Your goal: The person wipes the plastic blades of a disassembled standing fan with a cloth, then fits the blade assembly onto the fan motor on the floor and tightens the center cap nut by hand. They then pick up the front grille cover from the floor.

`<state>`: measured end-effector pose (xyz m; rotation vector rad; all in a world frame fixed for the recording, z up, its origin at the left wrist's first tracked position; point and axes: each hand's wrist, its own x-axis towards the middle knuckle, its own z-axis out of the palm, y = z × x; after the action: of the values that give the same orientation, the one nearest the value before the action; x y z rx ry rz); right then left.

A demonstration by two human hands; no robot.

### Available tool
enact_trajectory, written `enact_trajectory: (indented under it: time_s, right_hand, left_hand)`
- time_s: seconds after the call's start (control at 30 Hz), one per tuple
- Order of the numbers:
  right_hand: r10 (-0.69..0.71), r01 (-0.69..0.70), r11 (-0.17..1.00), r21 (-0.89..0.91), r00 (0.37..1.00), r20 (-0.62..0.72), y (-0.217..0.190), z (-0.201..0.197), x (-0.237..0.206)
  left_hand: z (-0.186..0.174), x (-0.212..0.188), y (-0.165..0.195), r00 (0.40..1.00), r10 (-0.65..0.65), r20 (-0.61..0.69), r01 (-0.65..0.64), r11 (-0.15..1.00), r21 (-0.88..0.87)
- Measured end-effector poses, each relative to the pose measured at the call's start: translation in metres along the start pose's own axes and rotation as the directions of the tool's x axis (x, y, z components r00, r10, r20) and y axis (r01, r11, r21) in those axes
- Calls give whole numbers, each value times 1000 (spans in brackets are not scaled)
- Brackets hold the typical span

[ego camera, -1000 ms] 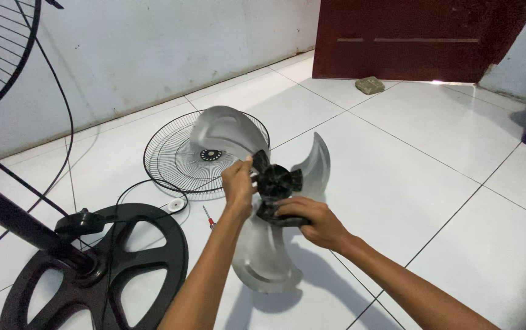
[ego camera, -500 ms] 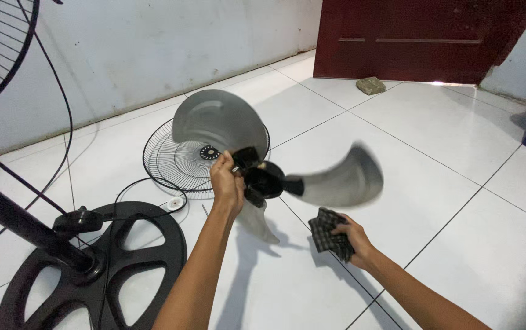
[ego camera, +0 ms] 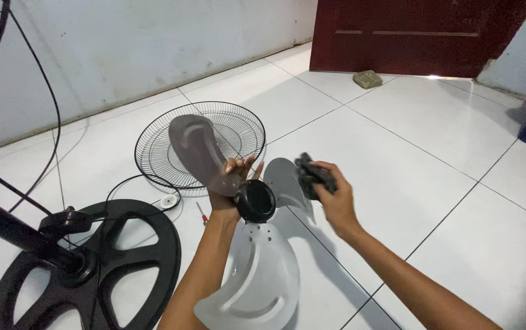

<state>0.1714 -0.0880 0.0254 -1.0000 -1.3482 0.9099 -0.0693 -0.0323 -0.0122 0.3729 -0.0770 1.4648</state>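
Note:
My left hand (ego camera: 229, 186) grips a grey three-bladed fan propeller (ego camera: 257, 278) at its black hub (ego camera: 255, 201), holding it up above the floor. One blade points up-left, one down toward me, one to the right behind my right hand. My right hand (ego camera: 333, 195) holds a dark crumpled cloth (ego camera: 315, 175) against the right-hand blade (ego camera: 287, 183).
A round wire fan guard (ego camera: 200, 143) lies flat on the white tiled floor beyond my hands. The black round fan base (ego camera: 116, 269) with its pole lies at the lower left, cable trailing. A small red-handled screwdriver (ego camera: 202, 214) and a white cap (ego camera: 167, 200) lie nearby. A dark red door (ego camera: 409, 36) stands behind.
The propeller has turned in my left hand, its blades now in new positions. My right hand has risen from low on the right and brought the cloth up to a blade.

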Motion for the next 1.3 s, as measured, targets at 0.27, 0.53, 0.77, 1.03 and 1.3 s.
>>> enact_trajectory:
  time_s: [0.27,0.53,0.77,1.03,1.3]
  right_hand:
    - [-307,467,803,-371,856,415,-41,54,-29]
    - [-197,371,852,-370,881,430,-36,53,-44]
    - [-220,406,871,-277,826,518,-25,47,-50]
    - [-287,483,827,-287,803,523,-33,49,-39]
    - [-214,422,662,-619,898,383,-30,62,-38]
  left_hand:
    - [-2,4,-16,999,27,-43,-35,978,-204]
    - [-2,-3,-10,996,38,-83,-50,988,-144]
    - [1,-6,-10,998,-24,-53,11,971,-240]
    - [7,0,-14,999,-39,2,39,987,-153]
    - [2,1,-2,994,42,103,-39,999,-24]
